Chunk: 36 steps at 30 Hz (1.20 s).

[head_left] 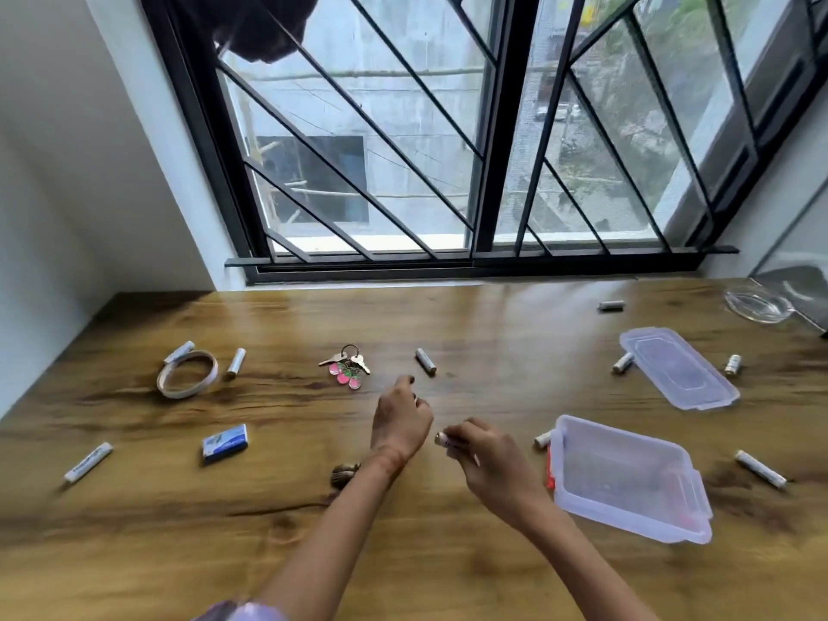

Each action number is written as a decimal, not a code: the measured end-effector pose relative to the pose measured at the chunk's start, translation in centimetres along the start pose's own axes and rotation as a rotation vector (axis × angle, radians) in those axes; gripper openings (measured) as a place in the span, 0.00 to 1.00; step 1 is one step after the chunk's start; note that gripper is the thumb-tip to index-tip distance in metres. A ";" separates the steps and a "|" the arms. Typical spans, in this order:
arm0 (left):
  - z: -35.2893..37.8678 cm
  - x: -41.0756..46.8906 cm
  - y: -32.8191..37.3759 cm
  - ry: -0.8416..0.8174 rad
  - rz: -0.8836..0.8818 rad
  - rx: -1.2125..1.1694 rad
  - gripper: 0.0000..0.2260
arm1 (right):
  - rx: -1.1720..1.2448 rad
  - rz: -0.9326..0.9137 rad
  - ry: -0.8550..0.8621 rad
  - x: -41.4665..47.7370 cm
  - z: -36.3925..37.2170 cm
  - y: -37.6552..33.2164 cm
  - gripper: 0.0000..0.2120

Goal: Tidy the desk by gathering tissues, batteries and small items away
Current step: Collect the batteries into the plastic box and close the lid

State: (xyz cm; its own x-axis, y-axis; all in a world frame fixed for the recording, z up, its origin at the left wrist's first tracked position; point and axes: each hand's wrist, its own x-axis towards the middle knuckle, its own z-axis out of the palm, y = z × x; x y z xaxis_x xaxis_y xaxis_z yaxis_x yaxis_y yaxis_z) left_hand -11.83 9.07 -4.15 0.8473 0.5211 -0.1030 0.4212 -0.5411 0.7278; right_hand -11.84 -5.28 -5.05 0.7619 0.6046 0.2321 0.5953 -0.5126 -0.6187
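Note:
My right hand (486, 459) is closed around a battery (441, 439) whose metal end pokes out to the left, just above the wooden desk (403, 553). My left hand (401, 416) hovers beside it with fingers curled and nothing visible in it. An open clear plastic box (627, 479) sits right of my right hand, its lid (679, 367) lying further back. Several white batteries are scattered around: one near the keys (425, 360), one at front left (87, 462), one at the far right (760, 469), one touching the box's left side (543, 439).
A key bunch with pink tags (347, 365) lies in the middle. A tape roll (187, 374), a small blue box (225, 442) and a dark hair clip (344, 473) lie to the left. A glass dish (757, 304) stands at back right below the barred window.

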 end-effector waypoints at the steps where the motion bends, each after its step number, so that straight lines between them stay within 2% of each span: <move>1: 0.2 1.2 0.4 -0.014 0.008 0.036 0.19 | 0.014 0.025 0.049 0.3 -0.5 -0.2 0.04; 5: 1.6 5.3 1.5 -0.071 -0.015 0.120 0.18 | 0.064 0.107 0.142 1.0 -1.8 -0.4 0.05; 9: 2.9 7.8 2.3 -0.058 -0.034 0.164 0.24 | 0.097 0.160 0.178 0.8 -2.0 0.1 0.04; 17: 3.5 9.3 1.9 -0.040 -0.007 0.261 0.19 | 0.130 0.267 0.206 0.0 -1.9 -0.1 0.05; 20: 3.3 8.2 1.7 -0.046 0.045 0.153 0.15 | 0.155 0.297 0.224 -0.1 -2.6 -0.5 0.05; 23: 3.2 5.5 2.5 -0.078 0.100 -0.055 0.14 | 0.169 0.403 0.337 -0.8 -3.8 -0.4 0.07; 26: 3.1 1.5 4.5 -0.226 0.120 -0.331 0.13 | 0.248 0.557 0.452 -1.7 -5.6 0.4 0.06; 28: 3.6 -1.1 6.0 -0.332 0.139 -0.454 0.13 | 0.397 0.680 0.492 -2.4 -7.1 1.5 0.03; 30: 4.5 -2.9 7.4 -0.416 0.153 -0.489 0.13 | 0.562 0.783 0.466 -3.0 -8.2 3.1 0.04; 32: 6.0 -4.2 8.8 -0.449 0.165 -0.461 0.14 | 0.608 0.835 0.375 -3.6 -9.1 4.6 0.07; 34: 7.5 -5.0 9.7 -0.409 0.218 -0.337 0.14 | 0.613 0.839 0.281 -3.9 -9.8 5.9 0.10; 36: 8.7 -5.5 10.1 -0.304 0.337 -0.100 0.13 | 0.634 0.862 0.219 -4.1 -10.0 6.9 0.14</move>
State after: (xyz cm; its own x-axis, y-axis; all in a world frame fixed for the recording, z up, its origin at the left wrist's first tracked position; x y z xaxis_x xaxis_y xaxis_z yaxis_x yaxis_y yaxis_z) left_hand -9.40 -5.04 -2.14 0.9943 0.1015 -0.0331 0.0856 -0.5728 0.8152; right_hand -8.27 -17.37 -2.74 0.9262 0.0396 -0.3749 -0.3517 -0.2671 -0.8972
